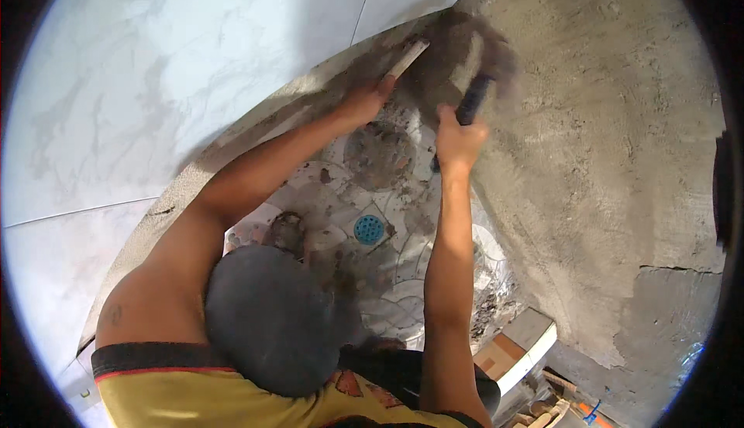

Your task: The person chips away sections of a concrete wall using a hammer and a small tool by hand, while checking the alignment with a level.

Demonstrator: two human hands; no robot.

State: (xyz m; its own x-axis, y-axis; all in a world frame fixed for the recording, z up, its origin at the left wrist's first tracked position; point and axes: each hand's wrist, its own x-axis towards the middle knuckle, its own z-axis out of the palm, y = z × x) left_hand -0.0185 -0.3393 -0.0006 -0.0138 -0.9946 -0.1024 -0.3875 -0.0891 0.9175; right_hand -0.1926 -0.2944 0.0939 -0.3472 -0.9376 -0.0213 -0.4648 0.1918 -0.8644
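Note:
My left hand grips a pale flat stick at the corner where the white marbled wall tiles meet rough cement. My right hand is closed on the dark handle of a tool, whose upper end is blurred by motion over the grey mortar, just right of the stick. Beneath both hands lies a dirty patterned floor with a blue round drain cover.
Rough plastered wall spans the right. A dark grey cap hides part of the floor at lower middle. A pale ledge with brown pieces sits at lower right, near some wood scraps.

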